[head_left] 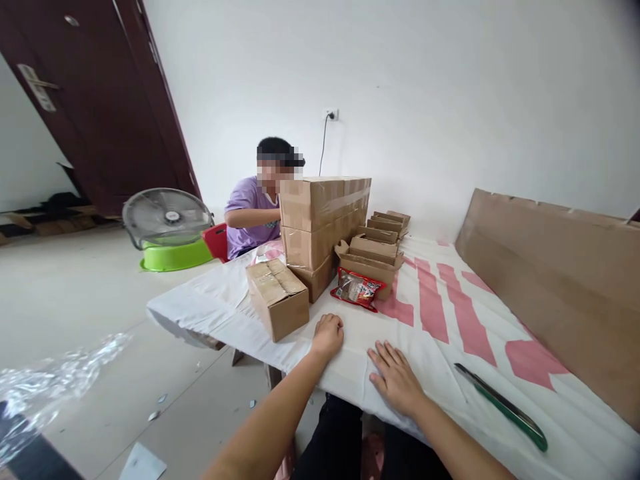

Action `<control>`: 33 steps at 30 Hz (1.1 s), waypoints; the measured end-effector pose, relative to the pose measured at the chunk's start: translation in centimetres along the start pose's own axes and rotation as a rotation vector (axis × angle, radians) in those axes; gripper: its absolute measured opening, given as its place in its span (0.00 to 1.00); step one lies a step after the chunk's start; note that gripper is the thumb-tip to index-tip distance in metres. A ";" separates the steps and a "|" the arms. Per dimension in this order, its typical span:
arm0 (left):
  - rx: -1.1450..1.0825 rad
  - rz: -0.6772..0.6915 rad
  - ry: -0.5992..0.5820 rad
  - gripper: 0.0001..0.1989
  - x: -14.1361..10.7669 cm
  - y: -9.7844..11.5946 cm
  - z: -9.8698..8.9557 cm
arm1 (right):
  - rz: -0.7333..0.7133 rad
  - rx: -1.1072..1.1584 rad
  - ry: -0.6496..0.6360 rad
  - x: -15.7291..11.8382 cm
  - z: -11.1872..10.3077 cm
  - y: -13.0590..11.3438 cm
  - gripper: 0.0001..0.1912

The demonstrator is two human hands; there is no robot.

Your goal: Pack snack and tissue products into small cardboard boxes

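My left hand rests on the cloth near the table's front edge, its fingers curled in with nothing seen in them. Flat on the cloth to its right lies my right hand, fingers stretched out and holding nothing. Just beyond my left hand are a closed cardboard box on the left and a red-edged snack packet on the right. The packet leans against an open cardboard box. A green box cutter lies to the right of my right hand.
Taped cartons stand stacked behind the closed box. More open boxes line up beside them. A co-worker in a purple shirt sits behind the stack. Cardboard borders the table's right side. A fan stands on the floor.
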State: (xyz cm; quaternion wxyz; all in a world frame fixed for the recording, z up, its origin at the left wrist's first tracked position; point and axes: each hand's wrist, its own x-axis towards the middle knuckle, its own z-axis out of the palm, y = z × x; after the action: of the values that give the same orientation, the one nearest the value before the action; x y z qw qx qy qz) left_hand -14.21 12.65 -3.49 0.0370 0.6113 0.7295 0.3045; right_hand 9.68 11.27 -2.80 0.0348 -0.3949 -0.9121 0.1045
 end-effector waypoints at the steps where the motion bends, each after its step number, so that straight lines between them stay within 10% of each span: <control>1: 0.008 0.001 -0.005 0.08 0.0 0.1 0.0 | 0.009 0.009 0.004 -0.1 -0.1 -0.2 0.31; 17: -0.059 0.215 0.090 0.06 -2.1 1.3 -0.7 | 0.022 0.038 0.076 -0.4 -0.8 -0.6 0.29; 23: -0.115 0.502 0.188 0.09 -4.4 2.5 -7.6 | -0.001 0.024 0.098 0.0 0.1 0.1 0.29; 29: -0.011 -0.093 0.469 0.10 4.9 -4.1 -19.8 | 0.010 0.025 0.106 0.4 0.7 0.4 0.29; 33: -0.002 -0.366 0.406 0.15 7.8 -9.2 -21.3 | 0.013 0.036 0.093 0.3 0.5 0.3 0.29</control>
State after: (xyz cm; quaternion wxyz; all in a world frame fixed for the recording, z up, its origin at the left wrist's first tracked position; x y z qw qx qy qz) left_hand -33.26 10.71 11.77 -0.0550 0.3957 0.8201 0.4098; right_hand 9.63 11.55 -3.35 0.0838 -0.4044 -0.9049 0.1027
